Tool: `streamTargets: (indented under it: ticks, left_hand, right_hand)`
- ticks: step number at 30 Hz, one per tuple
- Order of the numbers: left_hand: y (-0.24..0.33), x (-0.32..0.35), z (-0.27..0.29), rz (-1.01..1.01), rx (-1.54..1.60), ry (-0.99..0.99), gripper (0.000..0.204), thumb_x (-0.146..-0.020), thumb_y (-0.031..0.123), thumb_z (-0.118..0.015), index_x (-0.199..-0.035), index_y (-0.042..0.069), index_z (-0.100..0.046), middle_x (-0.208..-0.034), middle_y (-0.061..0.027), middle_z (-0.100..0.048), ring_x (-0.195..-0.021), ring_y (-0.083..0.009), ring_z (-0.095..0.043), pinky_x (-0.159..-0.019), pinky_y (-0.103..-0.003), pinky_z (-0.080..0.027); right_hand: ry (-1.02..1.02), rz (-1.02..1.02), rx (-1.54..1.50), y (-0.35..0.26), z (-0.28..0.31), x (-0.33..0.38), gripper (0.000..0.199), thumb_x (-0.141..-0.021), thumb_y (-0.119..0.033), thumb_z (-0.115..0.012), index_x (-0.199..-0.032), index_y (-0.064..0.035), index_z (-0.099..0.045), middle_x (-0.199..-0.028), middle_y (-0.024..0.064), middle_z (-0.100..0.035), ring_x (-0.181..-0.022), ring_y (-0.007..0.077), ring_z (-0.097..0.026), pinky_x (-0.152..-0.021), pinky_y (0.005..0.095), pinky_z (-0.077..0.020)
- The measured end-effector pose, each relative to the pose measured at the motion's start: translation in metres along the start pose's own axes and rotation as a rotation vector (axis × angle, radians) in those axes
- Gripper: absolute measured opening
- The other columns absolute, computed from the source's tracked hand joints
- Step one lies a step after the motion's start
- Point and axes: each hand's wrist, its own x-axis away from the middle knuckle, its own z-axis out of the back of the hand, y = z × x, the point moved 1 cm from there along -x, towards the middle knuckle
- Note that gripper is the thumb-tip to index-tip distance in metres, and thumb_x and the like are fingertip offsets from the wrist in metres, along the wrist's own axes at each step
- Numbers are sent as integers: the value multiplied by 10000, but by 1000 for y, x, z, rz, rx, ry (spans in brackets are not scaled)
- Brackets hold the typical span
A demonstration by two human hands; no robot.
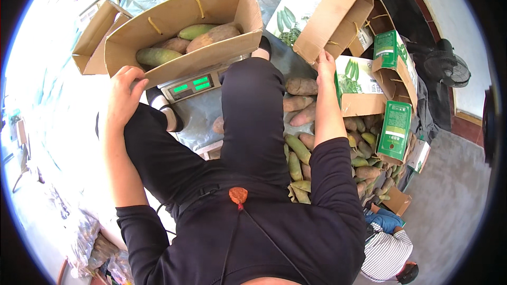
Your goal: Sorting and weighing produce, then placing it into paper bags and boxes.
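Observation:
An open cardboard box (179,13) with yellow cord handles stands tilted on a digital scale (185,85) whose display glows green. Inside it lie a few large root vegetables (214,37), some green, some brown. My left hand (125,92) has its fingers curled over the box's near left corner. Out to the right, my right hand (326,67) pinches the edge of a second carton (335,13), white with green vegetable pictures, which is tipped with its open side toward me. The inside of this carton that shows holds nothing.
Brown root vegetables (302,86) lie beside my right knee, above a heap of green and brown ones (364,150). More printed cartons (395,132) stand over the heap. A black fan (446,63) is at the right wall. A person in a striped shirt (388,253) is at lower right.

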Motion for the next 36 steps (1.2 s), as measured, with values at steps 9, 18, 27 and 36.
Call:
streamTargets:
  ticks: [9, 18, 27, 36]
  left_hand:
    - [-13, 10, 3, -24, -75, 8, 131, -799, 77, -620, -886, -13, -582, -876, -128, -578, -858, -295, -571, -763, -365, -453]
    - [-17, 11, 5, -1, -90, 7, 131, -797, 73, -610, -887, -22, -603, -879, -127, -598, -846, -289, -587, -742, -360, -462]
    - [-20, 16, 8, -16, -143, 74, 165, -822, 211, -615, -878, 59, -646, -881, -95, -619, -843, -294, -605, -741, -378, -475]
    - [-23, 20, 11, -2, -150, 81, 161, -828, 199, -616, -897, 57, -644, -911, -104, -619, -856, -315, -604, -747, -396, -478]
  right_hand:
    - [287, 219, 65, 4, 15, 59, 341, -895, -96, -549, -1190, 71, -507, -1155, 164, -565, -1045, 221, -539, -926, 329, -419]
    - [61, 140, 90, -31, 29, 85, 301, -894, -123, -581, -1184, -41, -566, -1112, 34, -606, -899, 88, -541, -737, 239, -435]
    - [-374, 330, 308, -187, -19, 91, 328, -906, -204, -582, -1190, -41, -575, -1112, 46, -625, -1039, 130, -563, -847, 270, -414]
    - [-699, 618, 471, -269, -115, 106, 358, -870, -265, -625, -1137, -27, -607, -1042, 46, -632, -969, 132, -564, -835, 267, -421]
